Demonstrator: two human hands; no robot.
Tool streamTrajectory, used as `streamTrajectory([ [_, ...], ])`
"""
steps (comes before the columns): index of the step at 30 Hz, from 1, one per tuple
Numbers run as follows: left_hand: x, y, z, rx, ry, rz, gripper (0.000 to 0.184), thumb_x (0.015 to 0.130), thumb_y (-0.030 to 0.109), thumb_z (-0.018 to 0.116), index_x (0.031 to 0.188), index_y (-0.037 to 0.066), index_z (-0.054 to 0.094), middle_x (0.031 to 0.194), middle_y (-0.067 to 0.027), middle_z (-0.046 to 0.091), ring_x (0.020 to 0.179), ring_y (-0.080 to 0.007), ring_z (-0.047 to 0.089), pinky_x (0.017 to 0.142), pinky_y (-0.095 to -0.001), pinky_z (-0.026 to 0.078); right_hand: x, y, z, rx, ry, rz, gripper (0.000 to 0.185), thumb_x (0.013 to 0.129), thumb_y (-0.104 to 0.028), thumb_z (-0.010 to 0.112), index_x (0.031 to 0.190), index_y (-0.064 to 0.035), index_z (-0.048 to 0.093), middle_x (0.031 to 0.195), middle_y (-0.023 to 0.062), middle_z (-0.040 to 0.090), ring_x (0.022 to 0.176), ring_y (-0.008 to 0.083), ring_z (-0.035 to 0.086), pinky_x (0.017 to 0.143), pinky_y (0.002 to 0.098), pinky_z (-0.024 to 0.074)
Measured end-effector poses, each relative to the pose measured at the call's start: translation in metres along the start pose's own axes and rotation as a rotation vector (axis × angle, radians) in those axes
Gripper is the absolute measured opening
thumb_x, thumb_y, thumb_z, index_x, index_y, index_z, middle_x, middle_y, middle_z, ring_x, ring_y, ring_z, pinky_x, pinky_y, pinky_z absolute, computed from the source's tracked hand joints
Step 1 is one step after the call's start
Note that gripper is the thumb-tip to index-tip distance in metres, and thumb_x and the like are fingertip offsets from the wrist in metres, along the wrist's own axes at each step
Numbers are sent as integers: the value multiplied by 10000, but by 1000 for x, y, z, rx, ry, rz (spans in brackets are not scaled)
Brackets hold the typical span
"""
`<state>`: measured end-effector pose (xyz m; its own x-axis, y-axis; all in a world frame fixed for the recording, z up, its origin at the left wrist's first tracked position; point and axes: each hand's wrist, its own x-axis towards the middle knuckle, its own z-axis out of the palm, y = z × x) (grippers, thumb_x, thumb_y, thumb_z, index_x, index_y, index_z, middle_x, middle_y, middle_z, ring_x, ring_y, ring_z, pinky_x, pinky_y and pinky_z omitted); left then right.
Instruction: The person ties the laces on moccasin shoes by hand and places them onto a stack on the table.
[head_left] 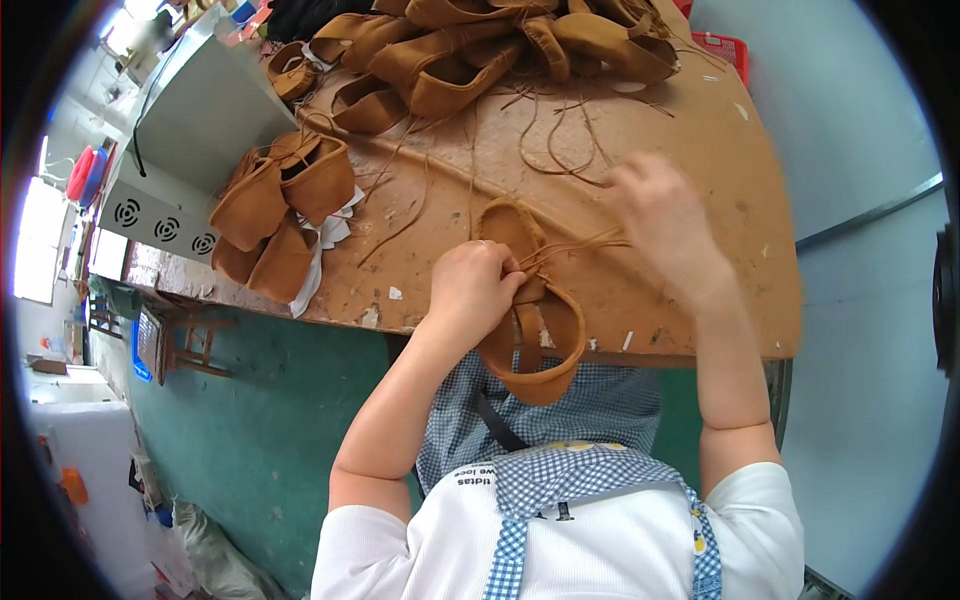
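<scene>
A brown suede moccasin [568, 318] lies at the table's front edge, its heel opening toward me and overhanging the edge. My left hand [472, 285] is closed on its side near the lacing, thumb and fingers pinched together. Thin brown laces [585, 244] stretch from the front of the shoe to the right, up to my right hand [660, 225]. That hand is raised over the table and blurred by motion; its fingers look curled closed on the laces, though the fingertips are not sharp.
A pile of brown moccasins [450, 70] with trailing laces covers the table's [720, 200] far side. Several more shoes [285, 210] with white paper stand at the left, beside a pale metal box [200, 110] with vents. A red basket [722, 55] is behind the far right corner.
</scene>
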<state>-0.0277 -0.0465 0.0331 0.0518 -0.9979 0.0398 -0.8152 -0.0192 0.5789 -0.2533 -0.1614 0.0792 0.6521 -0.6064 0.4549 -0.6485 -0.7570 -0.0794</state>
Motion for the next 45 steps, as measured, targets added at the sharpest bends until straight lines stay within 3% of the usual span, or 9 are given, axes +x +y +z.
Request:
streamTrajectory([
  [2,-1,0,0,0,1,-4,164,819,191,800,852,33,767,837,-143,734,837,-341,702,772,-457,545,4,-23,13,234,-110,-146,124,839,-41,656,963,-31,657,980,134,639,1000,345,636,850,446,530],
  [11,-2,-4,3,12,43,52,183,808,190,813,860,21,767,825,-164,736,790,-338,710,730,-441,550,12,-30,36,466,-358,-34,180,873,-112,714,1031,-34,678,1016,167,700,1008,363,674,866,468,522],
  [14,1,0,2,-1,14,30,183,802,185,817,867,21,770,824,-163,736,791,-339,713,734,-434,553,25,-30,16,547,-609,119,158,878,-117,708,1006,-28,687,1026,169,700,1014,364,674,858,459,530],
  [23,-1,-2,0,21,10,21,189,817,205,804,870,30,760,852,-163,730,853,-354,702,785,-466,544,21,-48,25,103,-273,-241,110,836,-70,671,939,-34,687,984,116,681,998,316,669,908,430,514],
  [29,-1,-1,0,23,-2,16,193,823,214,804,870,32,758,859,-162,730,859,-352,701,784,-464,544,23,-50,34,71,-335,-179,164,800,-81,683,961,-53,683,998,99,678,1000,278,671,920,407,505],
  [32,-1,-4,3,12,5,27,202,822,212,802,871,22,752,867,-170,732,836,-363,699,764,-467,548,22,-56,36,59,-146,-301,164,798,-83,692,958,-50,675,990,105,666,979,286,675,921,407,499],
  [35,2,-5,4,7,20,44,178,821,182,791,858,15,740,865,-177,728,830,-376,697,761,-475,552,15,-80,18,127,-175,-317,164,800,-78,699,954,-35,660,969,115,651,949,290,680,872,400,526],
  [40,-2,-11,-1,-174,97,18,144,854,123,743,887,-16,731,878,-185,725,786,-354,696,730,-442,552,-17,-83,39,325,-243,-128,191,809,-46,702,994,-13,670,948,125,628,880,300,687,749,402,571],
  [45,-6,-17,0,-296,86,-26,152,888,95,725,1006,10,766,874,-123,682,726,-237,639,691,-369,525,-24,-79,53,444,-126,-21,123,855,-56,705,976,-35,703,949,107,628,846,312,685,722,418,574],
])
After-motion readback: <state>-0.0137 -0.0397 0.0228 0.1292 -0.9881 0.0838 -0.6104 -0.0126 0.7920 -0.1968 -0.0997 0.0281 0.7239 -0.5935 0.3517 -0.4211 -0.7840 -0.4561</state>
